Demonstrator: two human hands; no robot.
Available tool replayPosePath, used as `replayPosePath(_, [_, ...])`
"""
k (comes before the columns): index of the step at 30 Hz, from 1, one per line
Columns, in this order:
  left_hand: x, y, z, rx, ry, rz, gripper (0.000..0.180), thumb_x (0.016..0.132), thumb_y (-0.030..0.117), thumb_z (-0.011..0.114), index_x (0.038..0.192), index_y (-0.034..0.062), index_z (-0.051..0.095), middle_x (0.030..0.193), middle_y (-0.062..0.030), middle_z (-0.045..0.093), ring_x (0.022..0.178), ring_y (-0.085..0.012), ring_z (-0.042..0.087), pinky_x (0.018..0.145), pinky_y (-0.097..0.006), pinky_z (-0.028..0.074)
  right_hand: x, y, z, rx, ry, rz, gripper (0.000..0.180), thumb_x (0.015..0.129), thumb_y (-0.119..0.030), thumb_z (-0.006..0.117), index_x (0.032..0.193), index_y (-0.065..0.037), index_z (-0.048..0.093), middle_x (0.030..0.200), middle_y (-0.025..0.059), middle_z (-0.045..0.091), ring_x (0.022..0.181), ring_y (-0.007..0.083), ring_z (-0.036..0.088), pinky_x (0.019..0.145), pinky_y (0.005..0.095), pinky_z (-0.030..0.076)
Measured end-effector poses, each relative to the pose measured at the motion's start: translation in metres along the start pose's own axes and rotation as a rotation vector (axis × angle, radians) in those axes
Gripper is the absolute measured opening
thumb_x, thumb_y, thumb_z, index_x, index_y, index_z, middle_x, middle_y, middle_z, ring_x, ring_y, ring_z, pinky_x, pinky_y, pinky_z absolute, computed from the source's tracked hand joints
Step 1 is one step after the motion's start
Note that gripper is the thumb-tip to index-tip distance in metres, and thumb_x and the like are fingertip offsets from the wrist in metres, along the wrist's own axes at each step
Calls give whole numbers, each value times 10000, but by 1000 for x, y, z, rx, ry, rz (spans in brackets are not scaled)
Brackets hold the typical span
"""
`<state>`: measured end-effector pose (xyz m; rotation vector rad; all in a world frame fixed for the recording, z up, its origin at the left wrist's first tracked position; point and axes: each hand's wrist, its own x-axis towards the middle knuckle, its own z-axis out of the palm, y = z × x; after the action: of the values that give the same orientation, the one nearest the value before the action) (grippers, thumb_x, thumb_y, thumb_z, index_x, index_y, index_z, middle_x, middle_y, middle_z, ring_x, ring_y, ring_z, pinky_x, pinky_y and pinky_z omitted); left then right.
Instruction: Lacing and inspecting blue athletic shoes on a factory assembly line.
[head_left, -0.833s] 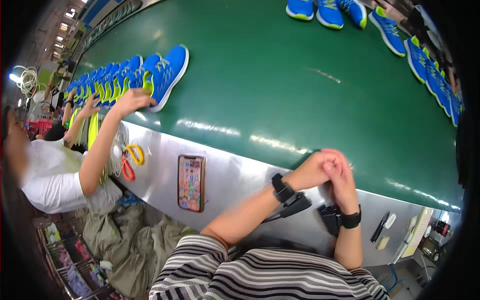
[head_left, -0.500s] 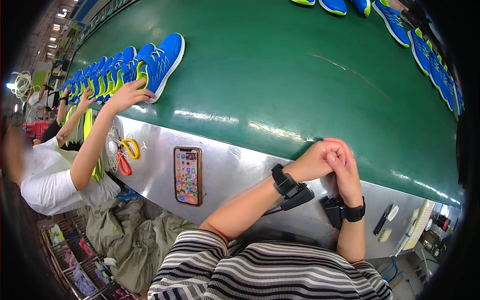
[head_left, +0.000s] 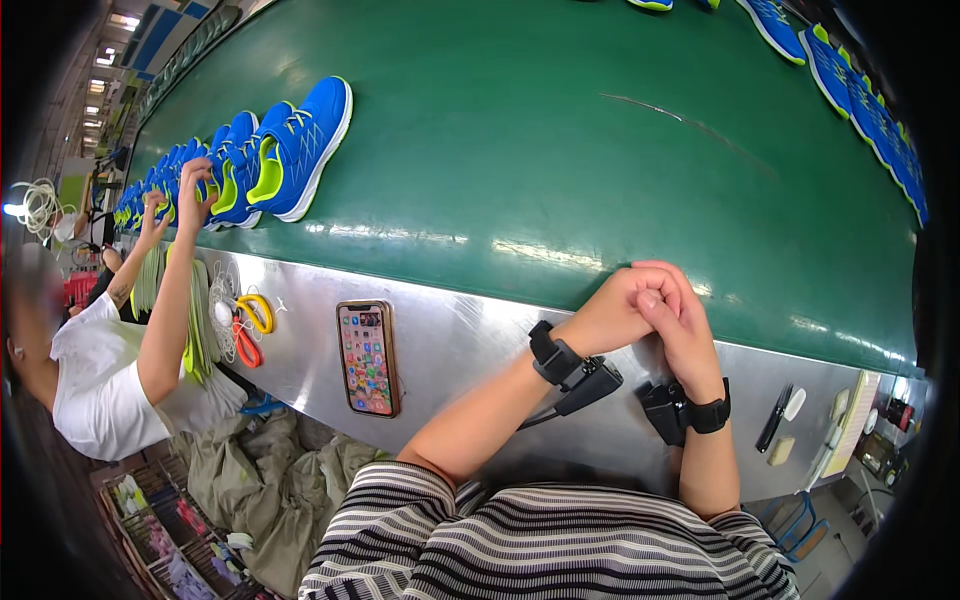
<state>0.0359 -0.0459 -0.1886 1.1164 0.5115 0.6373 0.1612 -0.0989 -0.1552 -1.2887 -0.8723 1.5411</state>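
My left hand [head_left: 610,312] and my right hand [head_left: 684,335] rest folded together at the near edge of the green belt [head_left: 480,150]. Their fingers are closed against each other, and no object shows in them; part of the left fingers is hidden by the right hand. Each wrist carries a black strap with a small device. On the metal ledge [head_left: 480,350] left of my forearm lies a phone [head_left: 367,358] with a lit screen. The nearest blue shoe [head_left: 310,150], with a lime lining and white sole, stands on the belt at upper left, well away from my hands.
A co-worker in a white shirt [head_left: 110,370] reaches over the row of shoes on the left. Yellow-and-red-handled scissors [head_left: 250,325] and white string lie beside the phone. A black-handled tool [head_left: 773,420] lies at right. More blue shoes [head_left: 860,105] line the far right.
The co-worker's near hand has left the closest shoe and moved left to others in the row. Shoes at upper right have shifted slightly in view. My hands stay folded.
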Motion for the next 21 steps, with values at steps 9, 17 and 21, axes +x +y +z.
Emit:
replayPosePath(9, [8,-2,0,7,26,-12,110,860,-42,536,798,45,561,862,-14,588,786,-100,569,730,-236,479,6,3,-1,8,17,-75,337,932,-258,633,1159,-15,579,1072,44,610,1034,116,544,941,261,409])
replayPosePath(17, [10,-10,2,19,176,-18,114,894,14,552,981,29,624,904,-12,637,809,-102,603,744,-248,519,11,21,-9,54,19,-181,318,952,-228,603,1186,-15,575,1072,42,622,991,109,572,884,246,452])
replayPosePath(21, [-7,19,-6,232,74,35,253,887,105,620,1126,27,592,859,-16,637,777,-86,597,741,-247,508,-11,7,-17,100,41,-177,333,959,-210,604,1210,3,548,1093,68,625,1005,124,584,895,247,458])
